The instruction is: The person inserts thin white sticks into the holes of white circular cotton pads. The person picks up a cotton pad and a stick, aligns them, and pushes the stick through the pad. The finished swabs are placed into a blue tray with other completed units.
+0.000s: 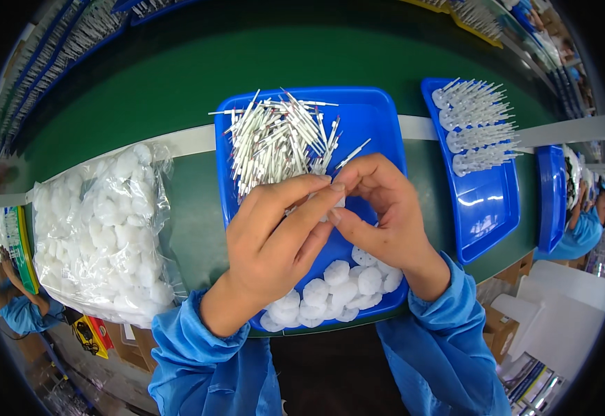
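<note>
Both hands meet over a blue tray (368,125), fingertips pinched together. Between them sits a small white plastic piece (339,202), mostly hidden by the fingers. My left hand (264,225) comes at it from the left with thumb and fingers closed. My right hand (386,218) grips from the other side, fingers curled and thumb pressed in. Beyond the hands, a pile of thin white sticks (268,145) with some dark ends lies in the tray's far left. Several round, ribbed white plastic pieces (341,288) lie along its near edge.
On the left rests a clear bag (108,236) full of white round pieces. At the right, a second blue tray (486,222) holds rows of round pieces with sticks standing in them (476,128). More stick-filled trays (73,62) line the far left. Co-workers' arms show at both sides.
</note>
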Available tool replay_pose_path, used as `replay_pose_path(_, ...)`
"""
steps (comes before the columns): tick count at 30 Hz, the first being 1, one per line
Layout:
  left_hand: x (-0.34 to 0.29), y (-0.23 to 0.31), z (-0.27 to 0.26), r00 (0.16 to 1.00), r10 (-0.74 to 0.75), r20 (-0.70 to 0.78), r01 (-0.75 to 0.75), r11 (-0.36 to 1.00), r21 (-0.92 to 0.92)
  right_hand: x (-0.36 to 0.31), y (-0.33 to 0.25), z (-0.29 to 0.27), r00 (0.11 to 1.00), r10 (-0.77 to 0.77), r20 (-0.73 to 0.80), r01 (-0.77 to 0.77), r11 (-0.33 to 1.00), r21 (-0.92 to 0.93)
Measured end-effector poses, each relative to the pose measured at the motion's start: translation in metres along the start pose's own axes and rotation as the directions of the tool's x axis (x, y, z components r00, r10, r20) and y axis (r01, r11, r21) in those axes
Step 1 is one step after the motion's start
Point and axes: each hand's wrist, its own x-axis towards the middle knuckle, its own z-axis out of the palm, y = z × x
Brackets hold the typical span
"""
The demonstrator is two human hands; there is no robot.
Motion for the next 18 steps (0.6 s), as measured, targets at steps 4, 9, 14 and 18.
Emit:
replay_pose_path(4, 0.000, -0.001, -0.004, 0.999, 0.017, 0.030, -0.017, 1.000, 0.007, 0.000, -0.004, -0.004, 0.999, 0.028, 0.033, -0.031, 0.997, 0.076)
replay_pose_path(9, -0.001, 0.000, -0.003, 1.000, 0.006, 0.011, -0.006, 1.000, -0.006, -0.001, -0.007, -0.003, 0.999, 0.028, 0.044, -0.032, 0.996, 0.088)
replay_pose_path(14, -0.001, 0.002, -0.002, 0.996, 0.085, 0.027, -0.084, 0.996, -0.023, -0.009, -0.009, -0.004, 0.999, 0.049, -0.010, -0.049, 0.999, 0.007)
replay_pose_path(18, -0.004, 0.004, -0.006, 0.991, 0.114, 0.067, -0.102, 0.981, -0.165, -0.013, -0.021, -0.009, 0.966, 0.230, -0.118, -0.231, 0.973, 0.006)
